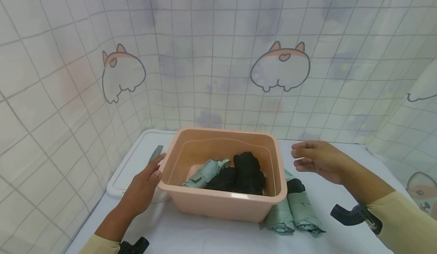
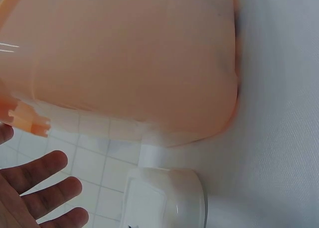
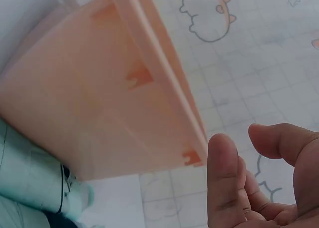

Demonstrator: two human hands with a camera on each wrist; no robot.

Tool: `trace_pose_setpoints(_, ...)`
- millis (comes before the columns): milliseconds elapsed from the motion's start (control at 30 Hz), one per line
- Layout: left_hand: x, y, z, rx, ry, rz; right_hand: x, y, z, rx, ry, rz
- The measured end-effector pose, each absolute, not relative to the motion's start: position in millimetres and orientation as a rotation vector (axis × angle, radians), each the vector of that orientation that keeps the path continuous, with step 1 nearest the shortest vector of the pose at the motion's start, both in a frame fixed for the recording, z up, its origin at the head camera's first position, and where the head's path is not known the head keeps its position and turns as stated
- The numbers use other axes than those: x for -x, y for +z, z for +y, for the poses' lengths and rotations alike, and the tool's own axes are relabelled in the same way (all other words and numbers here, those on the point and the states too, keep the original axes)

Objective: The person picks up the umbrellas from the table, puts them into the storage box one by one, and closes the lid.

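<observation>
A peach plastic tub (image 1: 218,202) stands on the white table, shown from its sides in both wrist views. Inside lie a pale green fabric roll (image 1: 206,173) and dark bundled cloth (image 1: 248,172). My left hand (image 1: 141,187) is at the tub's left rim; the left wrist view shows its fingers (image 2: 52,195) spread, with one fingertip close under the rim. To the right of the tub my right hand (image 1: 319,159) hovers, holding nothing, its fingers loosely bent and thumb apart in the right wrist view. Two more pale green rolls (image 1: 305,212) lie against the tub's right side.
A white lidded container (image 1: 128,172) sits left of the tub, partly behind my left hand, with a grey strip (image 1: 156,152) on it. In the left wrist view its rounded white side (image 2: 184,198) shows. A tile-patterned curtain (image 1: 205,56) encloses the table's back and sides.
</observation>
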State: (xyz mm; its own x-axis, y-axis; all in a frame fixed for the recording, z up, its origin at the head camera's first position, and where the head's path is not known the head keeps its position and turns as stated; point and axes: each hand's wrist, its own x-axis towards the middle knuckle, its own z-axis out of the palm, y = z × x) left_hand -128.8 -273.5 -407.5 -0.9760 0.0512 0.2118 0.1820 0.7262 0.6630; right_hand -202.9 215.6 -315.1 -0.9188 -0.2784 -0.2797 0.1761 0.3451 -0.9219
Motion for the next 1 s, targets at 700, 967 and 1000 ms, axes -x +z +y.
trace_pose_setpoints(700, 128, -405, -272, 0.176, -1.067, -2.775, 199, -359, 250, -0.005, -1.511, 2.235)
trace_pose_setpoints(967, 128, -406, -273, 0.164, -1.082, -2.78, 199, -370, 260, -0.013, -1.496, 2.2)
trace_pose_setpoints(1000, 129, -406, -273, 0.16, -1.084, -2.782, 199, -372, 261, -0.016, -1.494, 2.194)
